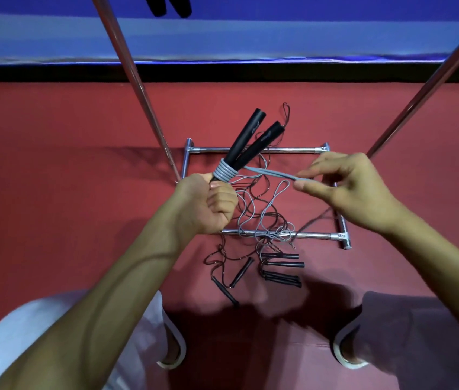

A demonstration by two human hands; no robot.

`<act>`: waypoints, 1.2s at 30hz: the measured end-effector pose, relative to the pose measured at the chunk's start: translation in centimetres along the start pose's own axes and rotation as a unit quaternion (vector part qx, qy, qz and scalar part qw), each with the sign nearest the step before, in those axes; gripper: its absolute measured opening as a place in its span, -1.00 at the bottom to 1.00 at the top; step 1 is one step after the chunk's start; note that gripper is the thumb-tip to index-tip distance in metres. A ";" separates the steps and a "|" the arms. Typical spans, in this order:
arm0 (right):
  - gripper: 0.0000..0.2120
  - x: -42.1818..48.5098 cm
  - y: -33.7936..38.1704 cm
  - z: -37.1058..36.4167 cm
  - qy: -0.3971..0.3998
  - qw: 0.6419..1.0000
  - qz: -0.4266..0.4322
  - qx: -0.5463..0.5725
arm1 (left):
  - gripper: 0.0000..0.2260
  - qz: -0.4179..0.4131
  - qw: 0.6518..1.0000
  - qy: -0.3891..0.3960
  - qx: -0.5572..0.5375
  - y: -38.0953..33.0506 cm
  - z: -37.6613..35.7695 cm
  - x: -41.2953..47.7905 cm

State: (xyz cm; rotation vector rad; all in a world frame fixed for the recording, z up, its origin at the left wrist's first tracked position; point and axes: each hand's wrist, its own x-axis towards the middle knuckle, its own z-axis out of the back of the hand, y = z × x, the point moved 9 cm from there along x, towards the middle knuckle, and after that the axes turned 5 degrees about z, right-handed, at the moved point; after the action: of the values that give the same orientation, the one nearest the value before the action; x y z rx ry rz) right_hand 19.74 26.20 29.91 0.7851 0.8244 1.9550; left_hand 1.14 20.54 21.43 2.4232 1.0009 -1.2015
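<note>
My left hand point(208, 202) grips the lower ends of two black skipping-rope handles point(253, 143) held together, pointing up and away. Several turns of grey rope point(224, 171) are wound round the handles just above my fist. From the coil a doubled strand of the grey rope point(270, 173) runs right to my right hand point(343, 187), which pinches it between thumb and fingertips. Both hands are held above the red floor.
Below the hands a tangle of grey and black ropes point(262, 220) with several black handles point(281, 267) lies on the red floor point(53, 164), across a chrome rack base point(307, 235). Two chrome poles point(138, 91) point(425, 88) rise left and right. My knees are at the bottom.
</note>
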 end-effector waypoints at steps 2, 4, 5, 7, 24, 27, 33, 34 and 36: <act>-0.90 0.0 0.0 0.2 0.005 1.000 0.017 -0.007 | -0.49 0.004 1.000 0.006 -0.003 0.1 -0.2 0.0; -0.81 -0.1 -1.8 -0.5 0.020 0.984 -0.095 0.152 | -0.49 0.009 1.000 0.009 -0.002 0.2 -0.2 0.1; -0.81 -0.6 -3.0 -1.6 0.036 0.941 -0.197 0.272 | -0.49 0.009 1.000 0.009 0.000 0.2 -0.2 0.1; -0.82 -2.5 -4.5 -4.2 0.058 0.788 -0.391 0.471 | -0.50 0.011 1.000 0.007 0.005 0.3 -0.2 0.1; -0.85 -0.8 2.0 -0.4 -0.067 0.958 0.164 -0.227 | -0.47 0.011 0.999 -0.018 -0.028 0.4 0.4 -0.3; -0.77 -0.7 1.2 -0.5 -0.053 0.967 0.133 -0.213 | -0.48 0.003 0.999 -0.017 -0.032 0.2 0.2 -0.4; -0.87 -3.2 -3.7 -6.5 0.069 0.740 -0.432 0.511 | -0.55 0.001 0.999 -0.023 -0.040 0.0 0.5 -0.1; -0.89 -3.4 -3.6 -6.7 0.074 0.718 -0.448 0.527 | -0.55 -0.002 0.999 -0.024 -0.045 -0.1 0.6 -0.1; -0.90 -3.6 -3.8 -7.3 0.102 0.720 -0.453 0.516 | -0.52 -0.010 0.997 -0.028 -0.065 -0.2 0.7 -0.2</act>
State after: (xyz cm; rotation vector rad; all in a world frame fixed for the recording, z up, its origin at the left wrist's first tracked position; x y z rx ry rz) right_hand 17.42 22.85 21.89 0.5314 2.0312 0.5700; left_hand 0.47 20.28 21.16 2.2737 1.0547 -1.1649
